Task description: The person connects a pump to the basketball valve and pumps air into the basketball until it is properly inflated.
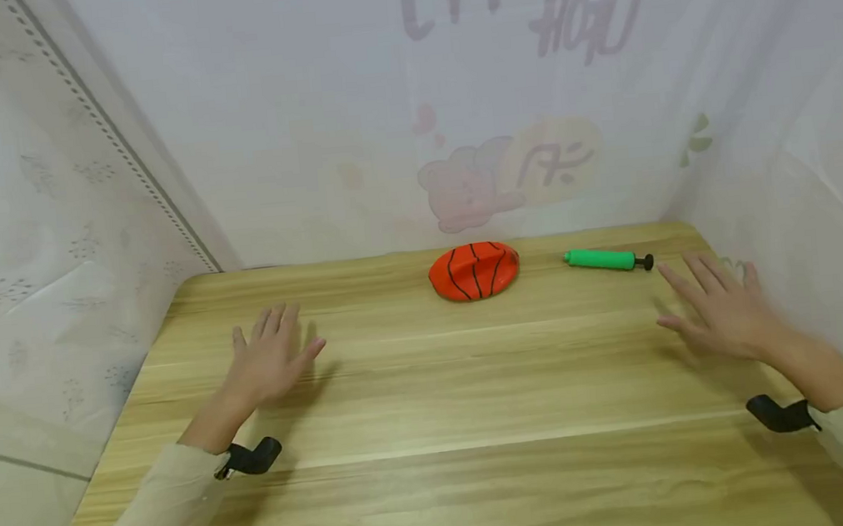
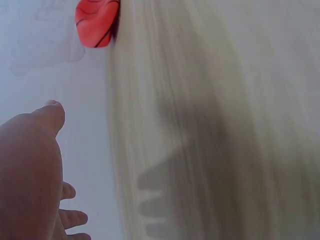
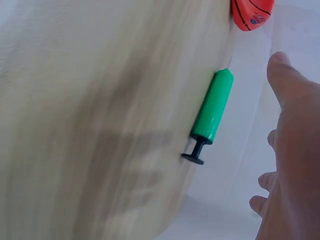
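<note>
So both hands are well apart, one toward each side of a pale yellow-brown wood-grain table (image 1: 479, 400), and they look like they're hovering over it, since each one throws a soft shadow onto the surface. The left hand (image 1: 268, 364) is loose with its fingers fanned out and the thumb pointing inward, nothing in its grasp. The right hand (image 1: 727, 316) is pretty much the mirror image, fingers spread and empty too. Can't really tell how high either one is.

Between them, at the far edge, there's a crumpled, half-flat red-orange ball with curved black lines (image 1: 473, 273), kinda glossy, dented on top. Right of that, with a gap between, lies a bright green tube-shaped hand pump with a black T-handle (image 1: 602, 260). It's on its side, narrow tip toward the ball, handle toward the right hand. The right fingertips are near that handle but not touching it.

Both arms have cream long sleeves (image 1: 143, 521), with a black curved wrist mount (image 1: 254, 457) showing at the left cuff. Behind the table hangs a whitish printed sheet (image 1: 287, 99) with a pink cartoon bear (image 1: 460, 188) on it.
</note>
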The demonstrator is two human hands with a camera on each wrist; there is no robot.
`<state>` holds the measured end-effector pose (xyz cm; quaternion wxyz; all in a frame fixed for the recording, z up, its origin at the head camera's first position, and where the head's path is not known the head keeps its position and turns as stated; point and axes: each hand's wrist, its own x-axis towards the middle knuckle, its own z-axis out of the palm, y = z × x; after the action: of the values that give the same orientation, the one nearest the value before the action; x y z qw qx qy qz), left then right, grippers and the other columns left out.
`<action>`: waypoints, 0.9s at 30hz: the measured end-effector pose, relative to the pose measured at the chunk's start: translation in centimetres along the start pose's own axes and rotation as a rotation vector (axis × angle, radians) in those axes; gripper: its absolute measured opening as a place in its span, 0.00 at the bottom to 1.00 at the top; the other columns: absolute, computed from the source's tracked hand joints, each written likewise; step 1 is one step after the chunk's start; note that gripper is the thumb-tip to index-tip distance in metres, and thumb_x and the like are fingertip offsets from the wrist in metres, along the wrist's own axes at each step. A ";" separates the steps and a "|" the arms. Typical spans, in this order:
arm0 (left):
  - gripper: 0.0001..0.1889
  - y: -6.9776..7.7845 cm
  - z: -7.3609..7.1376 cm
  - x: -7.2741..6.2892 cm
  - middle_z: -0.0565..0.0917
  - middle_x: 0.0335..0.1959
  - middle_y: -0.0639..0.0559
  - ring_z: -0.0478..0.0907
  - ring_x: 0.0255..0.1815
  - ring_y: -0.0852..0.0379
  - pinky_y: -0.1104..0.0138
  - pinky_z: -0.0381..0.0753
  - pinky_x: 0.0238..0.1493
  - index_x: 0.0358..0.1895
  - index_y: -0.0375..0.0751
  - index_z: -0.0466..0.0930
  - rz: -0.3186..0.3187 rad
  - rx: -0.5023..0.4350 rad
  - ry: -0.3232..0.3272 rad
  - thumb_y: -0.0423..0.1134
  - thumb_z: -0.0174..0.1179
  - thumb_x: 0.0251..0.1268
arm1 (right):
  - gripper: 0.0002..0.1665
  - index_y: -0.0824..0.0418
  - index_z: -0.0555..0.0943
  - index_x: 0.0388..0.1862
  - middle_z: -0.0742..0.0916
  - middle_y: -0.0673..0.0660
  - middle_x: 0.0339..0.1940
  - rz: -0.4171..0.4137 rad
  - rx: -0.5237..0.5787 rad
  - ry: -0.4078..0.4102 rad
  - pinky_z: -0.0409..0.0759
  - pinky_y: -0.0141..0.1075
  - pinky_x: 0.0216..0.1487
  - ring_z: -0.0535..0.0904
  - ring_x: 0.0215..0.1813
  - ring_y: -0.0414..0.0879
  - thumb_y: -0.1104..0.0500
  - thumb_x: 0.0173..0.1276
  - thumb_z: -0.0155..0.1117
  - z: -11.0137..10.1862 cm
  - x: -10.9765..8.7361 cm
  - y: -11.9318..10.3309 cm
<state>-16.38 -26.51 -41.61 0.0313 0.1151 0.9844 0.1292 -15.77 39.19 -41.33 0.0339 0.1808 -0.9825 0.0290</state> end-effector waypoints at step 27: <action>0.43 17.6 -0.8 13.9 0.54 0.81 0.42 0.51 0.81 0.41 0.40 0.53 0.75 0.83 0.43 0.47 0.279 0.081 -0.142 0.67 0.41 0.77 | 0.47 0.61 0.49 0.83 0.54 0.76 0.79 -0.001 0.058 -0.186 0.39 0.81 0.64 0.47 0.78 0.75 0.35 0.80 0.48 -0.6 11.1 -2.9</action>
<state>-26.09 -6.86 -36.69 0.0777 0.2606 0.9587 0.0839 -25.07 32.62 -39.73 -0.0625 0.1841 -0.9801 0.0406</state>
